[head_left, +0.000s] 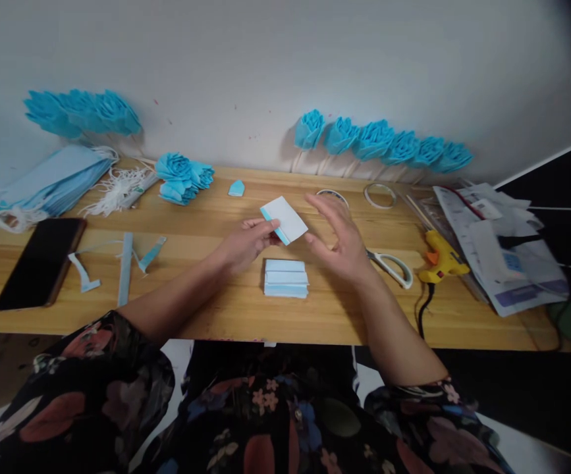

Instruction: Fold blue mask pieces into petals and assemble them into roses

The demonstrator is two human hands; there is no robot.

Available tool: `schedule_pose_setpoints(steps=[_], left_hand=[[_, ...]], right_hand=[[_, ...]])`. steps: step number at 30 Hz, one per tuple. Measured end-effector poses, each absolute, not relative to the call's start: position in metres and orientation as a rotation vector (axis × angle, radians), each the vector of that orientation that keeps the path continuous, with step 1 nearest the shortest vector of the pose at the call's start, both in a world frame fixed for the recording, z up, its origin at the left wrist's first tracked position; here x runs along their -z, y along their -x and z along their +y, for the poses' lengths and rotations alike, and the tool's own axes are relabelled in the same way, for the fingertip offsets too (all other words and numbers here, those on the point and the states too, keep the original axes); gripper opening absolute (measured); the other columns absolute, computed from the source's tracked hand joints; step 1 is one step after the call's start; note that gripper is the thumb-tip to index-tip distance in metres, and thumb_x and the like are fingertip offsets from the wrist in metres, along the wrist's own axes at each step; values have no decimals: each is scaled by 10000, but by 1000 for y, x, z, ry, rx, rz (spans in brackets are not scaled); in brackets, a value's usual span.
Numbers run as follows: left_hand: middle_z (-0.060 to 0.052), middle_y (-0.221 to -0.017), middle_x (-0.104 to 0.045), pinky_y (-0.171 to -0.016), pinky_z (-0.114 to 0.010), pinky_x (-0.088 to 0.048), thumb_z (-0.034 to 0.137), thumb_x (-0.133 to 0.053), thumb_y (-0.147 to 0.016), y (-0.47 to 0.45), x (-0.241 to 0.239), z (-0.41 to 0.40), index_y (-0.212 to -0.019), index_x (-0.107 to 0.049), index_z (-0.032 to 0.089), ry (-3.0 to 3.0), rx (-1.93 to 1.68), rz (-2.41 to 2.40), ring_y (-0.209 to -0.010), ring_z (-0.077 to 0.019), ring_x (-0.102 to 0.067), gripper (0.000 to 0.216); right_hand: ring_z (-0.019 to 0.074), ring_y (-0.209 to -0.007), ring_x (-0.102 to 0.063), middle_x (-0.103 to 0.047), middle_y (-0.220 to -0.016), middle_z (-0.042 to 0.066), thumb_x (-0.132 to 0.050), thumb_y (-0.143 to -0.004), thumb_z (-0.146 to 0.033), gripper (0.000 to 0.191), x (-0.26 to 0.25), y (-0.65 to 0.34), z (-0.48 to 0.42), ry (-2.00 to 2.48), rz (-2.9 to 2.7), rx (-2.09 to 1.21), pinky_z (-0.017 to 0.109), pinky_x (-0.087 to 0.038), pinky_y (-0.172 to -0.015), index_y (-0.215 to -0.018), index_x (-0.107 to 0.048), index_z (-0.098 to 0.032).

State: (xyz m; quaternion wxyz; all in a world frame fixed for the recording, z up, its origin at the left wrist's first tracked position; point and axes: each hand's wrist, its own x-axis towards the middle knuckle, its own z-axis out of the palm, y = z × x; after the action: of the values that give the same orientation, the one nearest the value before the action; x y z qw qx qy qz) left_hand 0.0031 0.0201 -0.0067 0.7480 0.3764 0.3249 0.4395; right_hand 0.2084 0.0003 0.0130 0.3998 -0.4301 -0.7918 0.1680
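Observation:
My left hand (250, 245) pinches a small white rectangular piece with a blue edge (288, 219), which looks like cut face-mask material, and tilts it above the table. To its right, my right hand (337, 240) is apart from the piece, fingers spread and holding nothing. Just below lies a stack of light-blue and white folded pieces (286, 279). Scissors (396, 268) with white-rimmed handles lie partly hidden behind my right hand. Beyond the held piece sits a small blue pointed cut-out (236, 188).
Blue flowers on sticks (374, 139) lean against the wall, with more blue flowers (179, 176) at left. Also left are face masks (55, 181), cut ear loops (120, 187), a phone (41, 263) and strips (126, 268). A yellow glue gun (443, 257) and tape roll (380, 195) lie right.

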Motion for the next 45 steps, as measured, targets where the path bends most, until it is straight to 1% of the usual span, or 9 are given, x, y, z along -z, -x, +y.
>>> schedule_pose_setpoints(steps=[3, 6, 12, 16, 23, 26, 30, 35, 45], left_hand=[[-79, -838, -750, -848, -346, -504, 327, -757, -784, -3, 4, 18, -811, -744, 136, -833, -931, 695, -846, -182, -682, 193], [-65, -852, -754, -883, -354, -507, 345, -765, -783, -4, 4, 16, -814, -749, 154, -858, -922, 646, -882, -184, -690, 194], [-50, -841, -741, -921, -343, -491, 365, -743, -795, -6, 6, 13, -778, -721, 148, -900, -876, 657, -875, -157, -674, 219], [-48, -849, -733, -921, -341, -485, 391, -730, -795, -6, 12, 13, -766, -706, 136, -958, -870, 716, -861, -152, -662, 257], [-62, -875, -747, -927, -368, -481, 435, -671, -833, -3, 15, 13, -867, -741, 152, -1143, -929, 819, -856, -167, -657, 293], [-58, -851, -748, -899, -354, -487, 438, -677, -824, -3, 15, 13, -836, -747, 167, -1154, -936, 856, -826, -163, -651, 280], [-63, -853, -753, -876, -336, -492, 421, -662, -835, -3, 14, 13, -826, -757, 177, -1158, -942, 855, -819, -157, -652, 262], [-75, -844, -759, -843, -335, -514, 412, -675, -826, -4, 11, 12, -814, -761, 169, -1158, -912, 879, -814, -165, -669, 258], [-79, -852, -765, -806, -322, -520, 470, -663, -827, -3, 6, 10, -793, -752, 157, -1302, -846, 933, -764, -158, -655, 327]], right_hand=[[335, -1457, -331, -468, -1517, -2, -697, -835, -369, 576, -17, -208, -1, 1011, -2157, -409, 638, -276, -1174, -1379, -511, -409], [342, -1480, -288, -464, -1517, -33, -727, -821, -306, 491, -14, -206, -1, 998, -2170, -472, 664, -266, -1166, -1277, -592, -429], [318, -1423, -365, -574, -1408, -62, -688, -847, -260, 214, -5, -200, 2, 1009, -2111, -447, 651, -289, -1149, -998, -732, -405], [306, -1367, -425, -616, -1356, -43, -678, -857, -292, 113, -3, -195, 1, 1008, -2072, -444, 622, -309, -1135, -864, -763, -366], [256, -1301, -519, -611, -1367, 22, -678, -870, -334, 89, 0, -191, -1, 1057, -1794, -668, 543, -377, -1100, -884, -761, -304], [243, -1214, -593, -670, -1256, 63, -707, -839, -352, 111, 4, -190, 0, 1067, -1648, -837, 487, -414, -1077, -833, -737, -246], [198, -984, -658, -715, -1034, 56, -722, -808, -379, 160, 8, -188, 2, 1076, -1517, -979, 396, -500, -937, -811, -702, -220], [153, -767, -606, -685, -826, 15, -724, -786, -391, 192, 5, -187, 0, 1155, -1503, -925, 330, -500, -786, -799, -674, -207], [146, -720, -586, -682, -790, 9, -701, -793, -364, 166, 4, -187, 0, 1199, -1519, -830, 304, -467, -727, -791, -664, -203]])
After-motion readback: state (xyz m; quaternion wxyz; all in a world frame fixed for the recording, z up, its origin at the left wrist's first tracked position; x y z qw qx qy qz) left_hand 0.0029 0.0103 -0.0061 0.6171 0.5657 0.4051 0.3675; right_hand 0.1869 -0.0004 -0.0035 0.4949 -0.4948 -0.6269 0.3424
